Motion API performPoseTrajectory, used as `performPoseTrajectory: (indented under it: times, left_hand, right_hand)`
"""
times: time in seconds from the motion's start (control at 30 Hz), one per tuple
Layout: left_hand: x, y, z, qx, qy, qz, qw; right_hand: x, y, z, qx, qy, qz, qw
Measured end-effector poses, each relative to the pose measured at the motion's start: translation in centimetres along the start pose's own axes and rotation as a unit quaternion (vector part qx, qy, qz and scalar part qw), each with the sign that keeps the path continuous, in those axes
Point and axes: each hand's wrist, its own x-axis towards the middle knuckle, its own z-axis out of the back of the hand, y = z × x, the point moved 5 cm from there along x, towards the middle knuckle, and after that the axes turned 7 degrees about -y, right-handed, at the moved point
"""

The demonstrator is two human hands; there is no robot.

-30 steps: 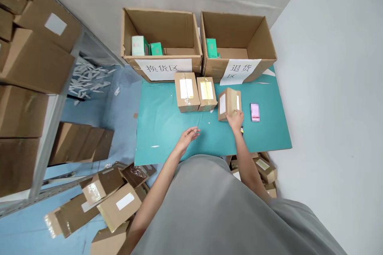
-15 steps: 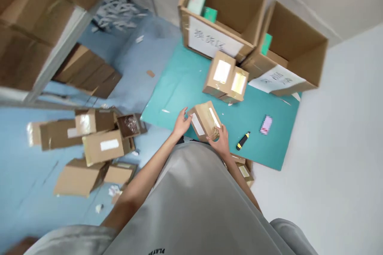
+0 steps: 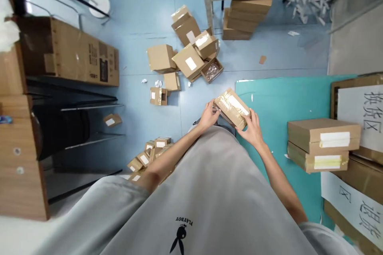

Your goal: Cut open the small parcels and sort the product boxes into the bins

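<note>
A small cardboard box (image 3: 232,106), with clear tape and a white label on its upper face, is held tilted in front of my waist. My left hand (image 3: 208,115) grips its left end, the thumb lying along the near side. At the right end, my right hand (image 3: 251,130) has its fingers and thumb around the near corner. The box is over the left edge of the green-topped table (image 3: 269,99). Its underside is hidden from me.
Two stacked cardboard boxes (image 3: 324,135) stand at the table's right, beside large cartons with handwritten white signs (image 3: 372,107). A heap of opened boxes (image 3: 188,61) lies on the blue floor; more labelled boxes (image 3: 145,159) are piled lower left. A shelf rack (image 3: 89,139) stands left.
My view has swung left, away from the table's far side. Both hands have carried the box left to the table's edge and turned it; the utility knife is out of view.
</note>
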Motion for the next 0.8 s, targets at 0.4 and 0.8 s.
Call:
performPoseTrajectory:
  times: [0.4, 0.8]
  left_hand:
    - [2.2, -3.7, -4.0, 0.027, 0.109, -0.048, 0.992]
    - [1.4, -4.2, -18.0, 0.312, 0.535, -0.142, 0.772]
  right_hand:
    - [-3.3, 0.2, 0.1, -0.005, -0.134, -0.121, 0.984]
    - [-21.4, -1.7, -5.2, 0.059, -0.357, -0.48, 0.799]
